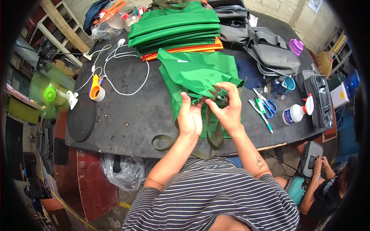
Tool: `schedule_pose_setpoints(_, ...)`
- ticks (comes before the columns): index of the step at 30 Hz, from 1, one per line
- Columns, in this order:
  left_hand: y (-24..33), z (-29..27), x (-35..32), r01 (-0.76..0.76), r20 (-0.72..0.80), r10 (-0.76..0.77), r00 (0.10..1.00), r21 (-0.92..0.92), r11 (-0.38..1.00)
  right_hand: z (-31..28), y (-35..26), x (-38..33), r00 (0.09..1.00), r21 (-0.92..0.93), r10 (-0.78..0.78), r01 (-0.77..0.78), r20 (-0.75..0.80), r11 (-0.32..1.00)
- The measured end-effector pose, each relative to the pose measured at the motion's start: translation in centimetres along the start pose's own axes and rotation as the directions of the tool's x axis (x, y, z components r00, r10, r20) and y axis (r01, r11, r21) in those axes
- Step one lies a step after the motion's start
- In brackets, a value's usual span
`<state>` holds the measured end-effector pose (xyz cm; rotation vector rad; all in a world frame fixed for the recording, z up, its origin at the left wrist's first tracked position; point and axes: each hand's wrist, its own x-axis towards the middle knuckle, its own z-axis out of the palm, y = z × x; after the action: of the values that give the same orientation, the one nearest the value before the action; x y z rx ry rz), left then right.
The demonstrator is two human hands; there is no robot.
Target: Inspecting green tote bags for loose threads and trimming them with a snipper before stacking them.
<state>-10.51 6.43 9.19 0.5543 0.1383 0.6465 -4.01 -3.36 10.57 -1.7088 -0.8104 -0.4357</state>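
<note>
A green fabric bag [200, 65] lies in front of me on the dark table, its open edge bunched toward my hands. My left hand [189, 119] is palm up at that edge, thumb raised and fingers curled against the cloth, partly hidden. In my right hand [227, 111], between thumb and fingers, is a small pair of thread snips [214, 92], its blades next to the green edge. A dark olive strap [215, 140] hangs from the bag below my hands and loops over the table's near edge.
Folded green bags [173, 29] are stacked behind, over orange ones [185, 51]. To the right are blue scissors [271, 109], a marker [266, 121], a spray bottle [296, 114] and grey bags [271, 52]. Leftward are a white cable [147, 75] and tape roll [97, 93]. A person [327, 184] sits at right.
</note>
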Motion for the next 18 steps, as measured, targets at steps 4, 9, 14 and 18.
schedule_pose_setpoints(4, -0.3, -1.3, 0.2, 0.065, 0.026, -0.064, 0.998, -0.044, 0.997, 0.5, 1.5, 0.6, 0.997, -0.097, 0.034, -0.027, 0.070, 0.995)
schedule_pose_setpoints(9, 1.4, -1.0, 0.3, 0.160, -0.052, -0.168, 0.984, -0.125, 0.979, -0.4, 4.4, 1.4, 0.991, -0.184, 0.119, -0.128, -0.057, 0.974)
schedule_pose_setpoints(14, 1.6, -1.1, 0.9, 0.259, 0.057, -0.253, 0.966, -0.176, 0.950, -0.3, 5.7, -0.1, 0.986, -0.049, 0.117, -0.124, -0.120, 0.991)
schedule_pose_setpoints(18, 0.3, -0.4, 0.5, 0.208, -0.043, -0.211, 0.976, -0.073, 0.975, 0.0, 1.5, -2.1, 0.989, 0.024, 0.062, -0.060, -0.132, 0.998)
